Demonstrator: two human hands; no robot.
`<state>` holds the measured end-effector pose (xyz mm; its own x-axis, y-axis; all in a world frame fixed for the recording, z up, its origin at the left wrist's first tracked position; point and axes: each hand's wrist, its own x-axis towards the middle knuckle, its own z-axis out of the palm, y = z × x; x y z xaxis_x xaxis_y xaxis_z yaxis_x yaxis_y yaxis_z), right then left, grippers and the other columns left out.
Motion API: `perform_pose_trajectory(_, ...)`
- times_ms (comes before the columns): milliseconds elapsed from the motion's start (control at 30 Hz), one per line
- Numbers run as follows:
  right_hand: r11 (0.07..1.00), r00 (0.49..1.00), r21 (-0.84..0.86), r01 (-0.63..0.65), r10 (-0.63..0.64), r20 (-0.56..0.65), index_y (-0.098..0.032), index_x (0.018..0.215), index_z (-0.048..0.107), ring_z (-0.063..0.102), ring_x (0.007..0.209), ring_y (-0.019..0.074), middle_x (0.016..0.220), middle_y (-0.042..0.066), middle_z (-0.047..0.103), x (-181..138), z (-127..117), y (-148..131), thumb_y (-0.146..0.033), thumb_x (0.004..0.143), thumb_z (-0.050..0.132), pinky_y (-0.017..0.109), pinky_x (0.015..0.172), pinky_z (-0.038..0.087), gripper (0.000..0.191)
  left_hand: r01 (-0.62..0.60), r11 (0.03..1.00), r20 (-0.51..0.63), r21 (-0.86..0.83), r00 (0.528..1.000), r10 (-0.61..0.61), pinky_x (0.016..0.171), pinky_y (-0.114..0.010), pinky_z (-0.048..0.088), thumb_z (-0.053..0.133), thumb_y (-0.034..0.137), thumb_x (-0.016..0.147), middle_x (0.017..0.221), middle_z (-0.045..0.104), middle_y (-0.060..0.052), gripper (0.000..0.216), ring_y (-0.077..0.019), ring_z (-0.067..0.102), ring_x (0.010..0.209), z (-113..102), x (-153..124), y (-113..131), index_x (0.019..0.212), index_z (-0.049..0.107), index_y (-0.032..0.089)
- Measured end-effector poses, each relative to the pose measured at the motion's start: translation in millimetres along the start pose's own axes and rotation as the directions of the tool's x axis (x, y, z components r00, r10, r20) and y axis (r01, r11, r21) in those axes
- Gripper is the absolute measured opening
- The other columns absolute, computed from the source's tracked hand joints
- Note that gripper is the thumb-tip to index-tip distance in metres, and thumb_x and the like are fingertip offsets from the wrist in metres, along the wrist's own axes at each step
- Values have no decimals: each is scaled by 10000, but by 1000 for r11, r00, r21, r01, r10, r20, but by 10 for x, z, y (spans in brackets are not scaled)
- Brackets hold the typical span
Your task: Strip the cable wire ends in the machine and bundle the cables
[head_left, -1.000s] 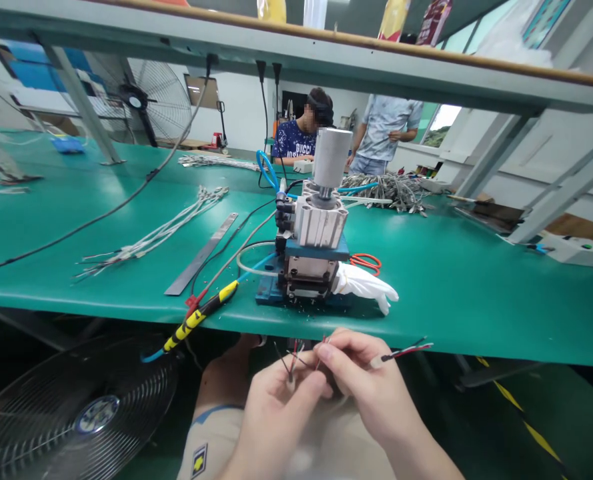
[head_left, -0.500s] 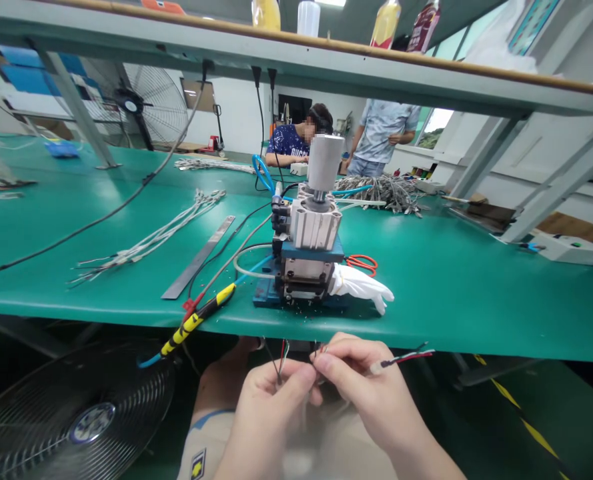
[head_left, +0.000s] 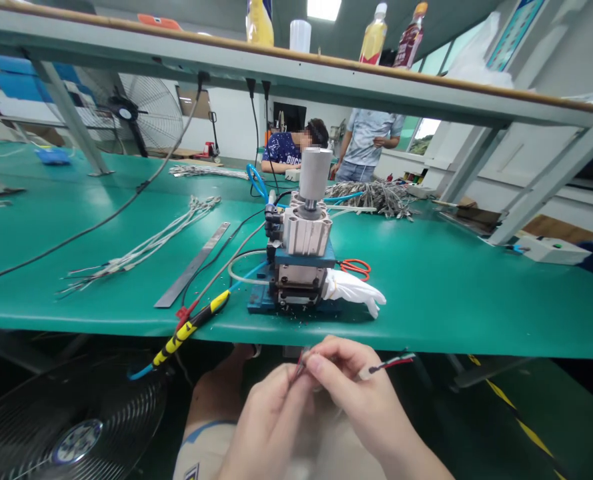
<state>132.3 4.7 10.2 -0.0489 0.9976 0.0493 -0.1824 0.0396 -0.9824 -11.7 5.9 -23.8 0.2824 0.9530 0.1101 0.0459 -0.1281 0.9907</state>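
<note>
My left hand (head_left: 275, 403) and my right hand (head_left: 353, 383) meet above my lap, just in front of the bench edge. Thin dark and red wires (head_left: 299, 369) are pinched between the fingertips of both. My right hand is also closed round a cable whose stripped end (head_left: 392, 363), with red, black and white wires, sticks out to the right past the knuckles. The rest of the cable is mostly hidden by my palms. Behind them on the bench stands a pneumatic machine (head_left: 307, 230) with a silver cylinder on top and a white glove (head_left: 353, 289) at its side.
A steel ruler (head_left: 193, 263) and several grey cables (head_left: 151, 243) lie left on the green bench (head_left: 456, 287). A yellow-black air gun (head_left: 191, 327) hangs over the front edge. A floor fan (head_left: 76, 427) stands lower left. Two people are beyond a cable heap (head_left: 376, 199).
My left fingers have closed in towards the right hand, and the wires that stood up apart above them are now gathered at the fingertips. The view has shifted slightly.
</note>
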Motion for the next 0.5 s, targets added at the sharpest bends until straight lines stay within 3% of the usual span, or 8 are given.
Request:
perform_pose_trajectory(100,992,993,93,-87,94,-73,-180,947,694,401,500,62,644,-40,501,53,-41,160,-428,808,740,171,437,262,288,-43,999,-185,1,982,43,733,-203,450,489,444,959,747,615,-21,365,-147,575,757,-70,-12,-25,751,647,190)
perform_pose_trajectory(200,973,977,114,-199,206,-51,-178,992,685,305,497,38,711,-55,438,77,-24,275,-329,747,764,164,442,217,298,-8,977,-288,-211,956,-55,623,-190,454,588,517,887,701,564,0,351,-120,527,654,-66,-1,26,807,665,184)
perform_pose_trajectory(267,961,971,140,-238,240,-1,-177,971,684,376,552,52,774,-37,474,63,27,309,-274,720,756,166,495,300,278,86,937,-251,-339,951,-178,524,-170,414,749,472,771,618,488,47,334,-87,446,545,-29,24,92,936,690,189)
perform_pose_trajectory(367,934,963,236,-268,254,92,-177,935,669,520,714,122,809,-8,544,20,106,332,-349,744,752,235,690,452,271,254,897,-125,-361,940,-317,498,-167,400,858,338,647,508,407,87,443,-71,396,475,28,78,184,1036,724,172)
perform_pose_trajectory(500,946,949,194,-261,214,230,-195,1000,674,601,908,203,928,35,632,-9,114,350,-349,800,703,359,910,479,254,363,872,-46,-329,916,-399,586,-222,482,852,318,618,568,585,3,336,-144,562,605,59,117,227,889,779,133)
